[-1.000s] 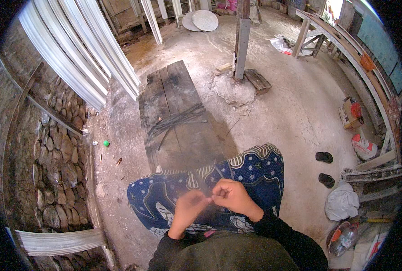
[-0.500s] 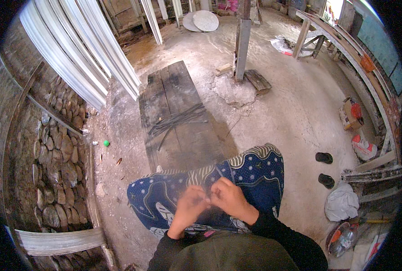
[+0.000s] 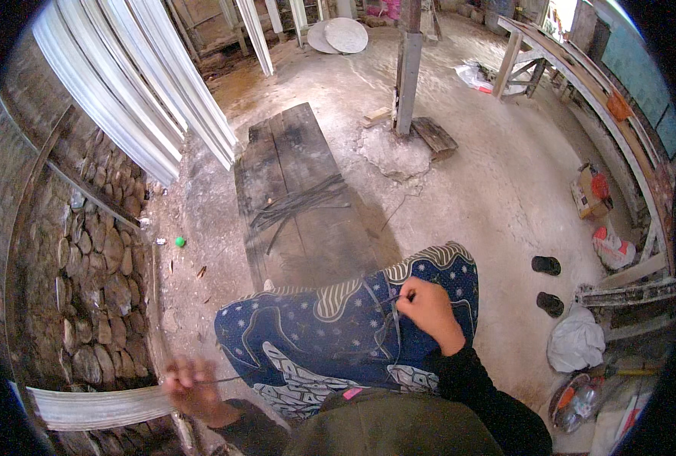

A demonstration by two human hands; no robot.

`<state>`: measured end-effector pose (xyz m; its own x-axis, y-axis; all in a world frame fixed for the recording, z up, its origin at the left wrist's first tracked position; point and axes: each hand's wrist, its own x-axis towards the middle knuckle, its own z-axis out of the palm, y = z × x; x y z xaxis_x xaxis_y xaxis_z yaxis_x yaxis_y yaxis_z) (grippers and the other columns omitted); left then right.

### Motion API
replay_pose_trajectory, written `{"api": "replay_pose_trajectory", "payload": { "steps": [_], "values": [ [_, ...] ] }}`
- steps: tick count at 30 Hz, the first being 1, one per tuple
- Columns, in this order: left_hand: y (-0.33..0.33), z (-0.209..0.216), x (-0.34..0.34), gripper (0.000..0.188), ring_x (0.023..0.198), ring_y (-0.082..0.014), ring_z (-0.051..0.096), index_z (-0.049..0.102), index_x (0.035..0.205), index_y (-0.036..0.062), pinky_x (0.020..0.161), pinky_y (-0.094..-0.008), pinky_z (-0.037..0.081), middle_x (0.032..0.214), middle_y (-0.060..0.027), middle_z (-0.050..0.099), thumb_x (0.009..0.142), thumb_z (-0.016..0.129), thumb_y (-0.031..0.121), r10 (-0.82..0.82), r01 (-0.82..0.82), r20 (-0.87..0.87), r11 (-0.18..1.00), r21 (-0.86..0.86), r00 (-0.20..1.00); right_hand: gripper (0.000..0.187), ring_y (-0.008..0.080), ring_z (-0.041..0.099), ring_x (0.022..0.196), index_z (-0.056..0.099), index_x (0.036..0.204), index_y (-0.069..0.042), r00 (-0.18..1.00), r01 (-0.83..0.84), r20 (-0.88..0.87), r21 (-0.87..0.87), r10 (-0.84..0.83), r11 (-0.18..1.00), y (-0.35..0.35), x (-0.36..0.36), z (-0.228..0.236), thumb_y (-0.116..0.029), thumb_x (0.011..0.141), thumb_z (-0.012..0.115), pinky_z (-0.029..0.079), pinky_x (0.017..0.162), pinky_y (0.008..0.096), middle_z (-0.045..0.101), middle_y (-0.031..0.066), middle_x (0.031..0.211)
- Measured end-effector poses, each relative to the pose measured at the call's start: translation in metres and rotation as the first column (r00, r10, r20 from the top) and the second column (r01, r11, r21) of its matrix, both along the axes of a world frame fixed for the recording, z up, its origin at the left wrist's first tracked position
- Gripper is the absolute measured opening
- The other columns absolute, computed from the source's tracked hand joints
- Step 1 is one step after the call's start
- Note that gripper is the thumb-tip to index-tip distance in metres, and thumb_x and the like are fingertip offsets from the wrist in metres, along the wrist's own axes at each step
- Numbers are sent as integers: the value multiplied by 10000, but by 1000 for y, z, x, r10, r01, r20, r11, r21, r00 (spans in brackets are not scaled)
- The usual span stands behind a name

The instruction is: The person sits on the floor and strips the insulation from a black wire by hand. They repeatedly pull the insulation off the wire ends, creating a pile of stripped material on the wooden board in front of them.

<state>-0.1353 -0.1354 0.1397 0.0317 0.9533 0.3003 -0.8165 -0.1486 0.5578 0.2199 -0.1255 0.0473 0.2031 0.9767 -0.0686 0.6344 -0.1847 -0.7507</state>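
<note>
My right hand (image 3: 428, 310) is over the right side of my lap, with thumb and forefinger pinched on a thin dark strip (image 3: 388, 299). Out to the left, my left hand (image 3: 197, 389) is smeared by motion, its fingers curled; a thin dark strip (image 3: 228, 379) sticks out from it toward my lap. I cannot tell whether both hands hold the same strip. A blue patterned cloth (image 3: 307, 327) covers my legs, and a greyish strip lies loosely across it below my right hand. Ahead, a bundle of dark strips (image 3: 300, 201) rests on a worn wooden bench (image 3: 277, 163).
White corrugated sheets (image 3: 144, 83) lean at the upper left. A post (image 3: 409, 83) rises from the floor beyond the bench. To my right are black sandals (image 3: 545, 265), a white sack (image 3: 574, 339) and a long wooden workbench (image 3: 581, 68). Stacked stones (image 3: 98, 304) line the left.
My hands were together over my lap and have parted. The left swung out to the left and down; the right moved right and slightly up, still pinching.
</note>
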Motion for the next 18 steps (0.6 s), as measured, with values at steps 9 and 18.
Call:
{"api": "replay_pose_trajectory", "payload": {
  "steps": [9,18],
  "values": [
    [1,-23,1,174,522,-146,488,393,864,72,463,-219,438,625,-37,462,797,527,160,106,-181,-261,943,-281,959,92,144,572,558,489,804,-29,755,197,-648,76,-102,977,2,53,-1,-27,731,546,443,509,236,570,63,618],
    [36,-95,84,127,598,-75,491,547,763,21,546,-201,398,675,-11,547,767,613,129,-458,204,-839,887,-413,293,120,88,463,454,483,886,-82,288,696,-938,67,-193,714,-4,103,18,-74,780,538,366,395,179,524,12,682]
  ]
}}
